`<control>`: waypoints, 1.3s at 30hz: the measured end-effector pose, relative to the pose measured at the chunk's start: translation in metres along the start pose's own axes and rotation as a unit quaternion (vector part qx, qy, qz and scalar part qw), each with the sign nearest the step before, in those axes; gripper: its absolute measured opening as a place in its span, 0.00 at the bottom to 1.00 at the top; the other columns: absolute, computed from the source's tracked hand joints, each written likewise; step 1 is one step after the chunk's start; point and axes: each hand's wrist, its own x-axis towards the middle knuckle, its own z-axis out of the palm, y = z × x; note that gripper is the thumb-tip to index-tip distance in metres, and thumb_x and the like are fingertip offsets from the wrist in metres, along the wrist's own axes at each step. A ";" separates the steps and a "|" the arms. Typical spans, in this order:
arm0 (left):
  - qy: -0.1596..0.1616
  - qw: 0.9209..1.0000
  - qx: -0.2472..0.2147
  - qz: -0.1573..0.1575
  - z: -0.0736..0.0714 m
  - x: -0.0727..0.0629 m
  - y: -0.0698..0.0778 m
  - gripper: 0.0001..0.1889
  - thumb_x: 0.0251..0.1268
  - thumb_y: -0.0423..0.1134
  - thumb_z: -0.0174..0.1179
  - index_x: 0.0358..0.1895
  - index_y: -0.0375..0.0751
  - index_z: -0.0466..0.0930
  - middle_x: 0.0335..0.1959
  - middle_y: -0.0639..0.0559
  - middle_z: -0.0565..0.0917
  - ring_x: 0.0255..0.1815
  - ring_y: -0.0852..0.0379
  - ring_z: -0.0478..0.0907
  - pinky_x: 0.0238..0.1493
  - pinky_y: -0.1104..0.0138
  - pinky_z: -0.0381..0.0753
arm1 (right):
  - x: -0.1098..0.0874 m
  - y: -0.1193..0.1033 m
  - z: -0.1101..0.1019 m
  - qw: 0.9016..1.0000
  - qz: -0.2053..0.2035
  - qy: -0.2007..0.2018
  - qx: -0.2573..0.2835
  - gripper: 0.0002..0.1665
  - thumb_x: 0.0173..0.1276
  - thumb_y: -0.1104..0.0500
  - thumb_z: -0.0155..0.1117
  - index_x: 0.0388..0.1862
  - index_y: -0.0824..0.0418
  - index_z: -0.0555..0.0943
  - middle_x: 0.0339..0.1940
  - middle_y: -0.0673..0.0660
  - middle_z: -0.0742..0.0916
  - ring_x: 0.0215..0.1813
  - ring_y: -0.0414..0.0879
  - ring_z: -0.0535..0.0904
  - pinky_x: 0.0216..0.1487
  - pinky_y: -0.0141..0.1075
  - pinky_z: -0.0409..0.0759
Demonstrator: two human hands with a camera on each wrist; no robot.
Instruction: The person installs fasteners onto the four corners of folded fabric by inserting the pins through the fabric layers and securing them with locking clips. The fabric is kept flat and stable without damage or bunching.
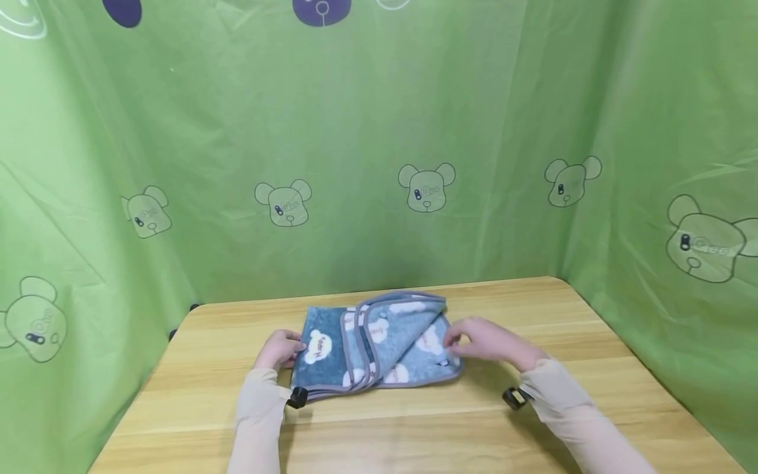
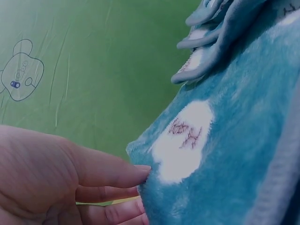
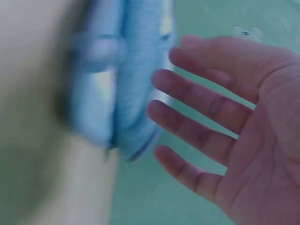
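Note:
A folded blue-teal fleece blanket (image 1: 403, 349) lies on the table, with grey piped edges and white bear-head patches that carry stitched lettering. Its layers are stacked, and a flap on the right is turned back on a slant. At the left edge my left hand (image 1: 279, 349) pinches the fabric, thumb on top and fingers underneath; the left wrist view shows this grip beside a white patch (image 2: 183, 145). My right hand (image 1: 488, 342) is at the blanket's right end. In the right wrist view its fingers (image 3: 201, 103) are spread and loosely bent, with nothing held, and the blanket is blurred behind them.
The wooden table (image 1: 414, 434) runs out to both sides and in front of the blanket. A green curtain (image 1: 355, 250) printed with bear heads hangs behind and on both sides. Each wrist carries a small black camera (image 1: 515, 397).

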 end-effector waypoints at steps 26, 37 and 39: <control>-0.011 1.000 -0.028 -0.004 -0.002 0.003 -0.002 0.17 0.63 0.26 0.56 0.55 0.23 0.72 0.28 0.50 0.75 0.27 0.60 0.71 0.29 0.69 0.78 | 0.199 -0.035 0.029 0.987 -0.022 -0.083 -0.136 0.37 0.57 0.69 0.69 0.66 0.48 0.75 0.67 0.52 0.79 0.70 0.51 0.71 0.69 0.47 0.70; -0.007 0.999 -0.035 -0.008 -0.001 0.004 -0.003 0.18 0.64 0.25 0.55 0.56 0.23 0.72 0.28 0.50 0.75 0.26 0.60 0.71 0.29 0.70 0.78 | 0.210 -0.043 0.048 0.988 0.000 -0.144 -0.057 0.46 0.55 0.80 0.56 0.72 0.51 0.68 0.71 0.56 0.75 0.66 0.51 0.73 0.50 0.38 0.80; -0.007 0.999 -0.034 -0.008 0.000 0.005 -0.003 0.18 0.64 0.26 0.55 0.56 0.23 0.72 0.28 0.50 0.76 0.26 0.60 0.71 0.29 0.70 0.78 | 0.210 -0.045 0.050 0.986 0.007 -0.162 -0.044 0.46 0.55 0.81 0.54 0.72 0.51 0.69 0.71 0.57 0.74 0.66 0.51 0.72 0.48 0.36 0.79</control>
